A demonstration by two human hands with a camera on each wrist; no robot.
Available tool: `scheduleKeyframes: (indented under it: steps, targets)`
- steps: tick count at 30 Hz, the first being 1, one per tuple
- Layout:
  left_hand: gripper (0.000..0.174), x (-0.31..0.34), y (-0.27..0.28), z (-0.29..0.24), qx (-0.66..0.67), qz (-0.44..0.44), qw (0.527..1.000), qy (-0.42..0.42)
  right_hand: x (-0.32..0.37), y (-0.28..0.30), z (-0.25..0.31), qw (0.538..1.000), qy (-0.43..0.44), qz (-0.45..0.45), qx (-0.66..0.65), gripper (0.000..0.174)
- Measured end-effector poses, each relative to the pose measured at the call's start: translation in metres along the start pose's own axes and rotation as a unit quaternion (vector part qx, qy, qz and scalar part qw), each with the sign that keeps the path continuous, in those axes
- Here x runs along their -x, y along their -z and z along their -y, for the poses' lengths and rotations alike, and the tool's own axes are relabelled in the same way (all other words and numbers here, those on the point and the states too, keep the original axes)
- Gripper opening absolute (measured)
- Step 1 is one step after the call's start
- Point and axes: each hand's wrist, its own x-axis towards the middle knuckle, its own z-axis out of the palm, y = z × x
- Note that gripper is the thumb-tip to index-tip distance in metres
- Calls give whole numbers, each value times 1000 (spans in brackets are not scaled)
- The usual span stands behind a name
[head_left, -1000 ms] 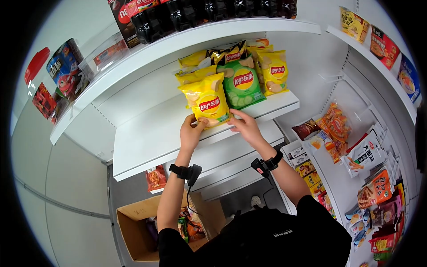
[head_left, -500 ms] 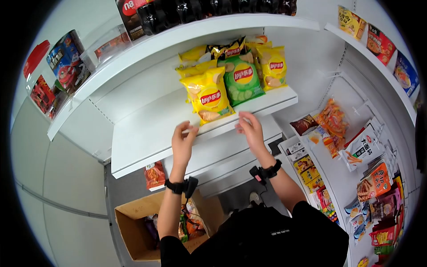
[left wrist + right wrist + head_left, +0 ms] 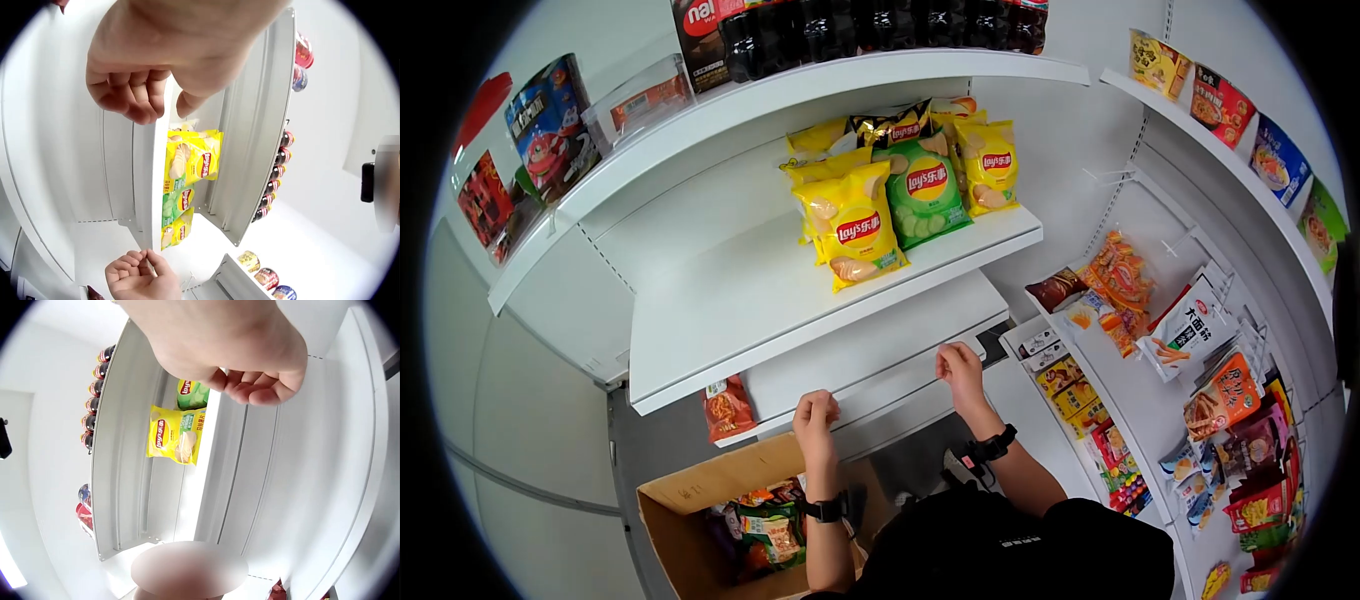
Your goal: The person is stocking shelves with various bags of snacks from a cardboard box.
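Observation:
My left hand (image 3: 814, 422) hangs below the front edge of the middle shelf (image 3: 700, 315), its fingers loosely curled around nothing. Farther right, my right hand (image 3: 961, 374) is also loosely curled and holds nothing. A yellow Lay's potato chip bag (image 3: 857, 230) stands at the front of the shelf, well away from both hands. Beside it is a green Lay's bag (image 3: 928, 190), with another yellow bag (image 3: 989, 165) to its right and more chip bags behind. In the left wrist view, the left hand's fingers (image 3: 140, 103) are bent with the thumb apart.
An open cardboard box (image 3: 700, 485) with snack packs stands below on the left. A red snack bag (image 3: 728, 408) lies on a lower shelf. Dark drink bottles (image 3: 880, 25) line the shelf above. Side racks on the right hold hanging snacks (image 3: 1195, 330) and instant noodle cups (image 3: 1222, 105).
Both hands have let go of the front yellow chip bag and drawn back and down toward the body. The bag stays standing on the shelf. The head view has shifted slightly.

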Motion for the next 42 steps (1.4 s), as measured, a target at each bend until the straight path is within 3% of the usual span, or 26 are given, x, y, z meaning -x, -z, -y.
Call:
scheduleKeyframes:
  steps: [7, 16, 30, 42]
  targets:
    - [22, 32, 11, 9, -10, -54, 998, 23, 16, 9, -5, 1000, -16, -1, -17, 15]
    - [21, 70, -7, 10, 16, -78, 997, -11, 29, 19, 12, 999, -24, 29, -35, 13]
    - [19, 185, -54, 38, -12, -119, 993, 8, 99, 116, 33, 995, -82, 32, -40, 15]
    - [19, 257, -29, 47, -14, -175, 984, -14, 140, 125, 26, 987, -134, 81, -39, 13]
